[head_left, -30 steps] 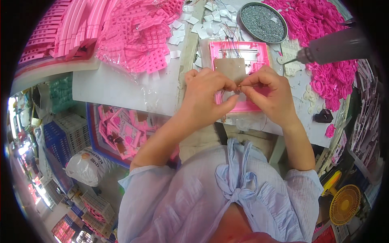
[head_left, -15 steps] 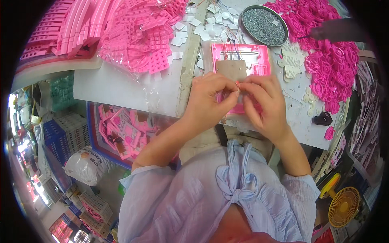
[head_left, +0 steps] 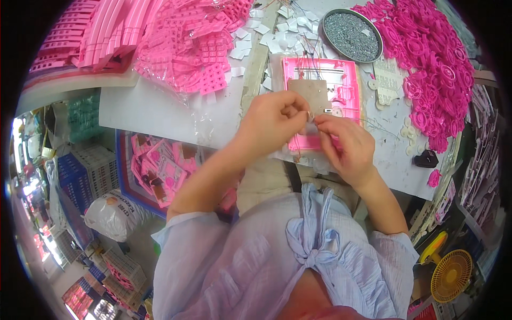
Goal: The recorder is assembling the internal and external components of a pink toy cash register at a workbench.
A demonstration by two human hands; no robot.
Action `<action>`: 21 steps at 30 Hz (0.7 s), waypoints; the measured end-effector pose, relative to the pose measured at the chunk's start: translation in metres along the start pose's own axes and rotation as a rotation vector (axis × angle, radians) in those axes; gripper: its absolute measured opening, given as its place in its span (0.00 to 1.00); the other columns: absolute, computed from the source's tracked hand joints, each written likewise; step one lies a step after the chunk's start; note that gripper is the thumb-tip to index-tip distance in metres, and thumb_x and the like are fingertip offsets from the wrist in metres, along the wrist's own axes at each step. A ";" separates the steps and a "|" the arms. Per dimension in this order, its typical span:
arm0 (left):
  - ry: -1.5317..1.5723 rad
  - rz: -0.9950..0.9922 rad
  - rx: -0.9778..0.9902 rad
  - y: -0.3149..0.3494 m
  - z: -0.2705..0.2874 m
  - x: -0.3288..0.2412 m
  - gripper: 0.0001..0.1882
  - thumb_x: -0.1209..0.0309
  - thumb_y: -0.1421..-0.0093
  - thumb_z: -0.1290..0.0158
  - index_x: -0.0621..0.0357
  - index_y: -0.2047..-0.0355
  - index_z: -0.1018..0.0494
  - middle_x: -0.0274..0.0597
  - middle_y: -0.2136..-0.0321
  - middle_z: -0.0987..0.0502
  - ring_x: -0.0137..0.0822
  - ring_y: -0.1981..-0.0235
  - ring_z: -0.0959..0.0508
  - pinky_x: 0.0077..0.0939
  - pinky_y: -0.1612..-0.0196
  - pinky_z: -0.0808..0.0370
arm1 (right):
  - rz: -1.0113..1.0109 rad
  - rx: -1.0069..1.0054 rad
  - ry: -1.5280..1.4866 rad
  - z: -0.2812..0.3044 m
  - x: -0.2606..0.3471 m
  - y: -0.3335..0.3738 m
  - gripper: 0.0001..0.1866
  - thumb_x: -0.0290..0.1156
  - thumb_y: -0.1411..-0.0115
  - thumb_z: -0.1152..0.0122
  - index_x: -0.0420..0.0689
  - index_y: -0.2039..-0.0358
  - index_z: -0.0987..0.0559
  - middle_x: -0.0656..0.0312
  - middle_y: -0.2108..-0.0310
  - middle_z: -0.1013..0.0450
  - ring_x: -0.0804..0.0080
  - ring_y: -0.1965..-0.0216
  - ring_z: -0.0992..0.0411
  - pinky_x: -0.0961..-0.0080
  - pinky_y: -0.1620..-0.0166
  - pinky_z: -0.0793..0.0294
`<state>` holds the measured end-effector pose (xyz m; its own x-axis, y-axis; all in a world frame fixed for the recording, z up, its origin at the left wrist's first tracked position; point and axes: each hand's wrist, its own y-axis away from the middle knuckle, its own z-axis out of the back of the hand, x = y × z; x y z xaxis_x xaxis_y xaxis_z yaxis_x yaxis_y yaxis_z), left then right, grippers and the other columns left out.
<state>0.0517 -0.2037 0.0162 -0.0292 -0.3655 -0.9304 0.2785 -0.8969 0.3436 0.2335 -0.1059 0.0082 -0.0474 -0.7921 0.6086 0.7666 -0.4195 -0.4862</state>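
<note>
Both my hands work over a pink plastic casing (head_left: 350, 80) on the table in front of me. A brown circuit board (head_left: 308, 92) lies inside it, with thin wires running up from its far edge. My left hand (head_left: 274, 118) is closed in a pinch above the casing's left side, on a tiny pale piece too small to name. Facing it, my right hand (head_left: 348, 143) pinches thumb and forefinger close to the same spot; what it grips is hidden. Fine wires stretch out to the right of that hand. My fingers cover part of the casing's lower half.
A round tray of small metal screws (head_left: 353, 37) stands behind the casing. Pink rings (head_left: 432, 69) are heaped at right, pink keypad pieces (head_left: 208, 53) at left. White paper squares (head_left: 290, 24) lie at the back. A blue-rimmed bin (head_left: 124, 176) holds pink casings below the table.
My hands have drawn slightly apart, the left shifting a little left. A small black-and-white part on the board and wires beside my right hand now show. The whole view has shifted slightly.
</note>
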 end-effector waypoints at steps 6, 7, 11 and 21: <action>0.096 0.062 0.249 -0.009 0.016 -0.014 0.13 0.75 0.37 0.42 0.66 0.54 0.27 0.38 0.72 0.20 0.25 0.73 0.20 0.20 0.70 0.24 | 0.160 0.104 0.088 0.002 -0.005 -0.003 0.13 0.24 0.52 0.33 0.39 0.64 0.20 0.57 0.55 0.22 0.59 0.62 0.23 0.68 0.65 0.22; -0.029 -0.031 0.225 -0.009 0.016 -0.013 0.12 0.75 0.38 0.42 0.65 0.54 0.27 0.38 0.72 0.20 0.27 0.73 0.20 0.22 0.69 0.24 | 0.189 0.097 0.143 0.000 -0.006 -0.003 0.13 0.25 0.53 0.34 0.39 0.64 0.20 0.57 0.55 0.23 0.59 0.60 0.24 0.68 0.63 0.23; -0.547 -0.428 0.106 -0.002 0.009 -0.011 0.12 0.76 0.40 0.43 0.61 0.55 0.27 0.43 0.73 0.21 0.40 0.71 0.19 0.31 0.67 0.24 | 0.230 0.123 0.304 -0.005 -0.006 -0.001 0.12 0.29 0.55 0.36 0.40 0.67 0.19 0.59 0.54 0.24 0.59 0.55 0.27 0.66 0.57 0.26; -0.541 -0.560 -0.023 0.002 -0.001 0.024 0.12 0.75 0.42 0.42 0.57 0.57 0.28 0.44 0.72 0.22 0.47 0.70 0.21 0.34 0.67 0.25 | 0.180 0.292 0.330 0.000 0.007 -0.012 0.11 0.29 0.55 0.36 0.41 0.69 0.17 0.61 0.60 0.26 0.61 0.55 0.29 0.63 0.58 0.29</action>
<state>0.0525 -0.2142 -0.0060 -0.6342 0.0644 -0.7705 0.1037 -0.9804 -0.1674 0.2238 -0.1064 0.0179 -0.0625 -0.9591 0.2760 0.9272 -0.1581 -0.3396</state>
